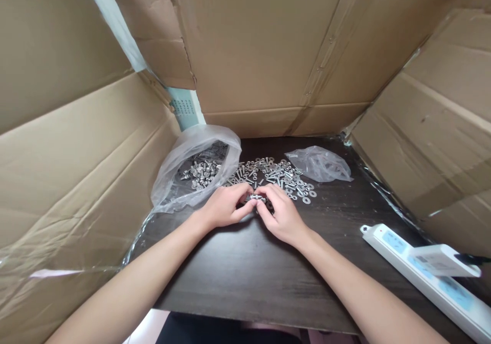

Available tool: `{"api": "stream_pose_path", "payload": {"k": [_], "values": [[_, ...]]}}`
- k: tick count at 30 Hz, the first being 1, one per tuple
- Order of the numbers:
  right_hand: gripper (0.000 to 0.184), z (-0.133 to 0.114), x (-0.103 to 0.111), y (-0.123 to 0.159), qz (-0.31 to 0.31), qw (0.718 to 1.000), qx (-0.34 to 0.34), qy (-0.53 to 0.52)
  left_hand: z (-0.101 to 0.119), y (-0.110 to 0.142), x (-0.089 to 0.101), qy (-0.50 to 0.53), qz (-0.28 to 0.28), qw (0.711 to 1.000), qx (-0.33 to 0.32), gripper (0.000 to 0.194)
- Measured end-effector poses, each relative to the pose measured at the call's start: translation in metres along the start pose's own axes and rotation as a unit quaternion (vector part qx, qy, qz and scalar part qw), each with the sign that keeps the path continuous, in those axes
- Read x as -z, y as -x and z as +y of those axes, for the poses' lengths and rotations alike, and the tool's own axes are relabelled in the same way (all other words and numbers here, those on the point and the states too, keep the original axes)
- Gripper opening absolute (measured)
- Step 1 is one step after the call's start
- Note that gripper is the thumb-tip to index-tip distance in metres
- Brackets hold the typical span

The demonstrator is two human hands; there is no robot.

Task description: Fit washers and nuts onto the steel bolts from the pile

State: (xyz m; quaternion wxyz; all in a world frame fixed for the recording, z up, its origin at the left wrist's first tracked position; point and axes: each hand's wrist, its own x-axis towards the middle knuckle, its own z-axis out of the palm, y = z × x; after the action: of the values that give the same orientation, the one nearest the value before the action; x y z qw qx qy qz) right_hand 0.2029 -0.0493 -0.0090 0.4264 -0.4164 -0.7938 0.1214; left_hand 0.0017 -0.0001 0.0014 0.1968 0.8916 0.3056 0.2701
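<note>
My left hand and my right hand meet over the dark table, fingertips almost touching. Between them is a small metal bolt, lying sideways, with what looks like a nut or washer on it. Both hands are closed in a pinch on it. Just beyond my fingers spreads a loose pile of bolts, nuts and washers. To the left, an open clear plastic bag holds many assembled-looking metal fasteners.
A crumpled clear plastic bag lies right of the pile. Along the right edge runs a white power strip with a plugged-in white adapter. Cardboard walls enclose the dark table at the back and both sides.
</note>
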Motion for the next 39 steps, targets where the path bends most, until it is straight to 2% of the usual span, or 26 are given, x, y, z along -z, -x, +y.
{"api": "stream_pose_path", "payload": {"k": [7,13,23,39], "values": [[0.008,0.0007,0.0019,-0.0015,-0.017,0.997,0.000,0.069,0.0023,0.0002,-0.0035,0.070,0.042,0.997,0.017,0.020],[0.015,0.0000,0.0046,-0.0030,-0.038,0.991,0.028,0.125,-0.0005,-0.0002,-0.0048,0.081,0.045,0.996,0.008,0.013],[0.013,0.0029,0.0015,-0.0011,-0.034,0.995,0.035,0.090,-0.0038,0.0003,-0.0064,0.098,0.037,0.994,0.042,0.010],[0.008,-0.0021,-0.0002,0.0000,-0.001,1.000,-0.030,-0.006,-0.0044,-0.0014,-0.0073,0.081,0.043,0.995,0.041,0.010]]}}
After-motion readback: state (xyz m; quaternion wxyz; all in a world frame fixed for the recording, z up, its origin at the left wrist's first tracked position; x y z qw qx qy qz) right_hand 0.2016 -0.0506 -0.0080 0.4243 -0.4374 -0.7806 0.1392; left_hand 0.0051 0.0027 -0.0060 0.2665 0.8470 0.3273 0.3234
